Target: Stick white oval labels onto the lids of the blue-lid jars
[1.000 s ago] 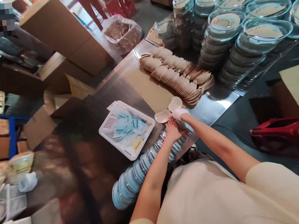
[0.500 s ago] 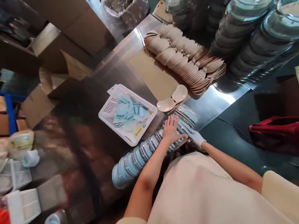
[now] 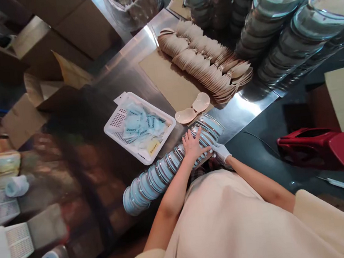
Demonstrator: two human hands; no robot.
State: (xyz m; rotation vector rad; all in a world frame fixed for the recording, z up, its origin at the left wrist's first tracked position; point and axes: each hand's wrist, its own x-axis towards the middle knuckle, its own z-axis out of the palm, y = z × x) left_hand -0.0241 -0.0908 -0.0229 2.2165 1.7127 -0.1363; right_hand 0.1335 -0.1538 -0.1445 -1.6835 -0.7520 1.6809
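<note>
A long stack of clear plastic containers (image 3: pixel 161 170) lies on its side along the front of the steel table (image 3: pixel 127 71). My bare left hand (image 3: pixel 193 145) rests on top of the stack near its right end, fingers spread over the rims. My right hand (image 3: pixel 221 151), in a white glove, grips the near side of the same end at the table edge. Two pale shallow spoon bowls (image 3: pixel 193 109) lie just beyond the stack's open end. A white perforated basket (image 3: pixel 117 121) of blue sachets sits to the left of my hands.
Rows of wooden spoons (image 3: pixel 211 63) lie fanned at the back. Tall stacks of lidded clear bowls (image 3: pixel 284 23) fill the back right. Cardboard boxes (image 3: pixel 83 18) and a bagged bin (image 3: pixel 133 2) stand beyond the table. A red stool (image 3: pixel 327 147) and a knife (image 3: pixel 335 183) are at right.
My gloved right hand has drawn back from the pale spoon bowls to the near side of the stack. My left hand stays on the stack. The view has tilted down.
</note>
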